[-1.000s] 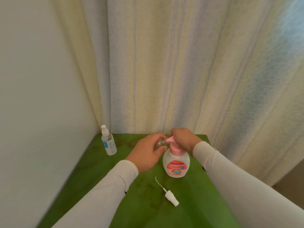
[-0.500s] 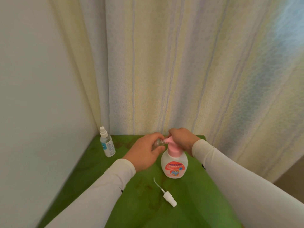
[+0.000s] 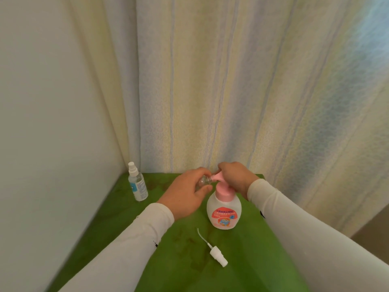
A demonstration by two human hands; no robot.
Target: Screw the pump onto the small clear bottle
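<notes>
A white pump bottle [image 3: 223, 211] with a pink pump head [image 3: 221, 185] and a red label stands on the green table [image 3: 242, 260]. My right hand [image 3: 233, 175] lies over the top of the pump head, fingers curled on it. My left hand [image 3: 185, 194] grips a small clear bottle [image 3: 203, 181], tilted with its open neck against the pump's pink nozzle. Most of the small bottle is hidden inside my fingers.
A clear spray bottle [image 3: 137, 183] with a white top stands at the table's back left corner by the wall. A loose white sprayer head with its thin dip tube [image 3: 216, 252] lies in front of the pump bottle. Curtains hang behind the table.
Both hands stay in the same hold on the pump and the small bottle. Only the view has shifted slightly.
</notes>
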